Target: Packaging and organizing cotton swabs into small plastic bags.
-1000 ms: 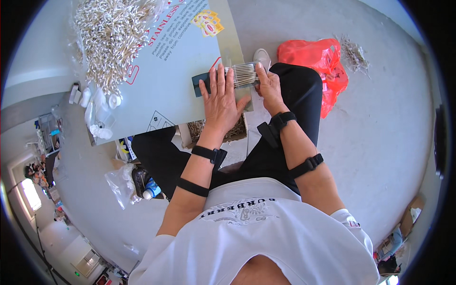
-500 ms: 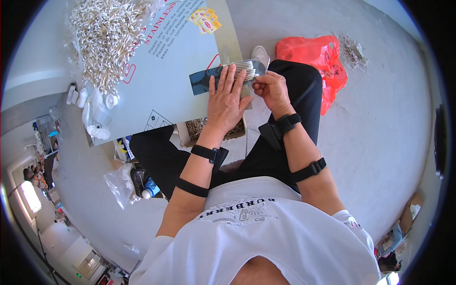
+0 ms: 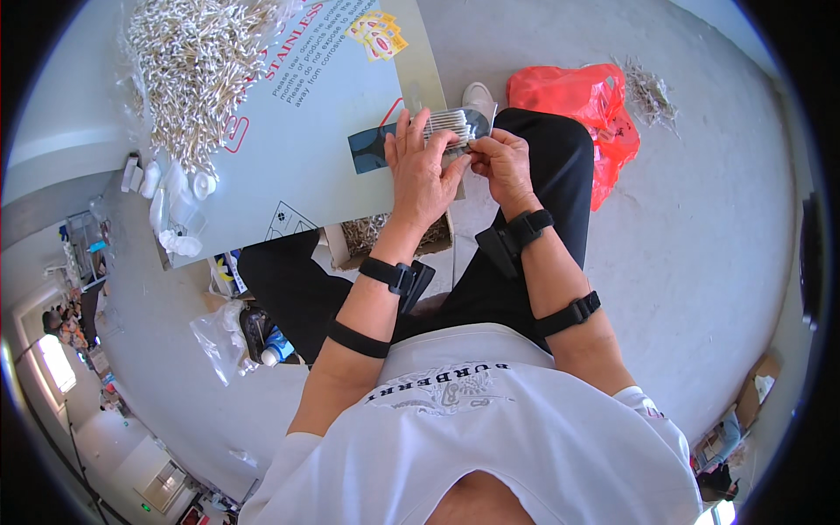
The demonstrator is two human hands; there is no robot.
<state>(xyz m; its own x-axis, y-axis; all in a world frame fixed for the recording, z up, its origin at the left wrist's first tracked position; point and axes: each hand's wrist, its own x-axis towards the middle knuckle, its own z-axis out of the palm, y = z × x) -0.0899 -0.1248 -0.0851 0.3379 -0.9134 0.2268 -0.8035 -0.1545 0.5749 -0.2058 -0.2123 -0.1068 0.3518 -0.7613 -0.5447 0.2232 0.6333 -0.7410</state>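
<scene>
A clear plastic bag of cotton swabs (image 3: 448, 124) lies at the right edge of the board, its swabs side by side. My left hand (image 3: 420, 175) grips it from the left, index finger bent over the swabs and thumb at the near edge. Thumb and fingers of my right hand (image 3: 505, 166) pinch the bag's near right corner, close to the left thumb. Left of the bag a dark blue strip (image 3: 371, 150) shows, partly under the left hand.
A large heap of loose cotton swabs (image 3: 197, 79) covers the far left of the grey board (image 3: 324, 166). Yellow stickers (image 3: 378, 37) lie at its far side. An open carton (image 3: 363, 241) stands below the near edge. A red plastic bag (image 3: 569, 96) rests on the floor at right.
My left hand has shifted slightly right and curled, its index finger and thumb drawn toward the bag's near edge. My right hand keeps its pinch at nearly the same spot.
</scene>
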